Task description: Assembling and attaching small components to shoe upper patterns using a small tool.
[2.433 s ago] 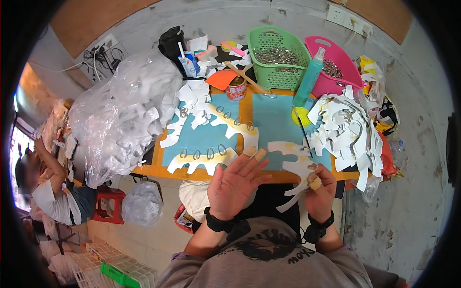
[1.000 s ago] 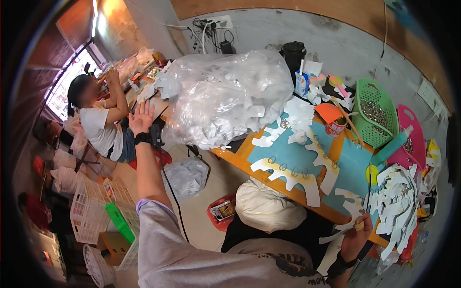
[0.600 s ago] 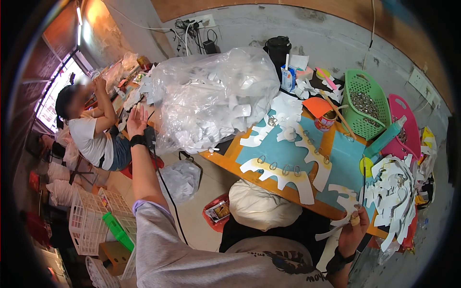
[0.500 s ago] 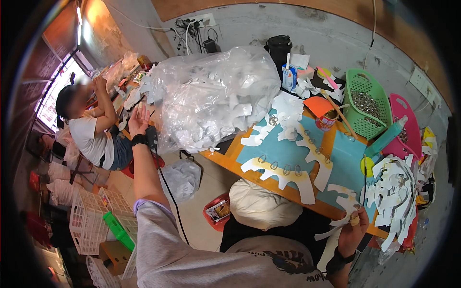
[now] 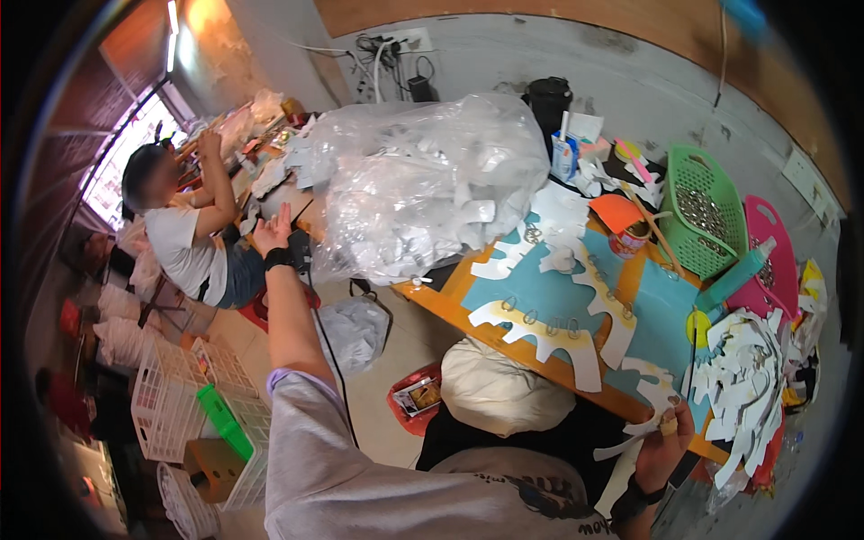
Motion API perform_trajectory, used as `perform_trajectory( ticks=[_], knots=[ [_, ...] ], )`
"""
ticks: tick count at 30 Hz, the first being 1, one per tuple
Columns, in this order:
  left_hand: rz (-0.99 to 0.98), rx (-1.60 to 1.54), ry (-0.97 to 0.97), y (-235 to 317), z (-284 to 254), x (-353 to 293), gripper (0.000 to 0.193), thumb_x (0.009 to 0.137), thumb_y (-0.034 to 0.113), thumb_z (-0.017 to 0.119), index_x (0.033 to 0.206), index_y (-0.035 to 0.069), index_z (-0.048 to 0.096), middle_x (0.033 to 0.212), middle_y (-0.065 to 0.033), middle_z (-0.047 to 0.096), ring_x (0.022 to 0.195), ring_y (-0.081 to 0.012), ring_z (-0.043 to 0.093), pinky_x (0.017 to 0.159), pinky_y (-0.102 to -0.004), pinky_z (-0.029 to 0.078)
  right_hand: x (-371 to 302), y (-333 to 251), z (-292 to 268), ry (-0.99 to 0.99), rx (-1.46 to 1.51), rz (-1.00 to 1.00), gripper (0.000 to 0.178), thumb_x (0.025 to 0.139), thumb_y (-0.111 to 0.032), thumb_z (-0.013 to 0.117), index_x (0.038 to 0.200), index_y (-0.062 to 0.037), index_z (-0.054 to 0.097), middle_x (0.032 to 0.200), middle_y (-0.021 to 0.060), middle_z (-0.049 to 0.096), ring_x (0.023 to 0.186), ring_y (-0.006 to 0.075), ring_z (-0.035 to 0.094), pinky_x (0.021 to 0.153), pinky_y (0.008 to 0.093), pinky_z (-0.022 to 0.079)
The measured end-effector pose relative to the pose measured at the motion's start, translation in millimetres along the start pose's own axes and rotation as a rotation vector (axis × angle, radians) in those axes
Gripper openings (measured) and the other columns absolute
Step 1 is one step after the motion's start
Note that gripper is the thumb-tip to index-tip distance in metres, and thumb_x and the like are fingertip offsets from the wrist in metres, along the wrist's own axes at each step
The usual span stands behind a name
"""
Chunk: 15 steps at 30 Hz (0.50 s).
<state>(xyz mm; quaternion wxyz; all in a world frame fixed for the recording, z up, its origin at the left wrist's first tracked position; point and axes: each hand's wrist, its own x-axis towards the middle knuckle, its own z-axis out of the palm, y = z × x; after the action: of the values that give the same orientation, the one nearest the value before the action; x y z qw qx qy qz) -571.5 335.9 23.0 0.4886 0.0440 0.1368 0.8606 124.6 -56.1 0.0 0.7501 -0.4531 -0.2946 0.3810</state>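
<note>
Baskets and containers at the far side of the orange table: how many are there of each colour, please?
Green basket: 1
Pink basket: 1
Black container: 1
Orange-red can: 1
Total: 4

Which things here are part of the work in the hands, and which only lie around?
In hand:
right hand holding a white paper cutout
left hand reaching beside the clear plastic bag

Lying about:
green basket
pink basket
red tin
</note>
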Motion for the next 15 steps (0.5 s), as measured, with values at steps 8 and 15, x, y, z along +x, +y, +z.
perform_trajectory(
  ticks=[8, 15],
  knots=[
    [0.122, -0.012, 0.016, -19.3, -7.3, -9.9, 0.057, 0.099, 0.031, 0.036, 0.139, 0.003, 0.008, 0.134, -0.0276, 0.033, 0.119, -0.0459, 0.046, 0.095, -0.0618, 0.042, -0.5, -1.2, 2.9, 0.006, -0.002, -0.003, 0.018, 0.09, -0.014, 0.06, 0.103, -0.0022, 0.055, 0.1, 0.0058, 0.059, 0.084, 0.0112, 0.057, 0.076, 0.0238, 0.048],
    [-0.351, -0.115, -0.371, -8.9, -31.3, 8.9, 0.079, 0.097, 0.047, 0.034, 0.14, -0.013, 0.005, 0.12, -0.0305, 0.047, 0.079, -0.0242, 0.059, 0.074, -0.0344, 0.053, -1.1, -2.0, 1.8, -0.015, 0.005, 0.02, 0.017, 0.09, -0.014, 0.059, 0.101, -0.0019, 0.054, 0.102, 0.0058, 0.059, 0.086, 0.0112, 0.057, 0.078, 0.0238, 0.048]
  ],
)
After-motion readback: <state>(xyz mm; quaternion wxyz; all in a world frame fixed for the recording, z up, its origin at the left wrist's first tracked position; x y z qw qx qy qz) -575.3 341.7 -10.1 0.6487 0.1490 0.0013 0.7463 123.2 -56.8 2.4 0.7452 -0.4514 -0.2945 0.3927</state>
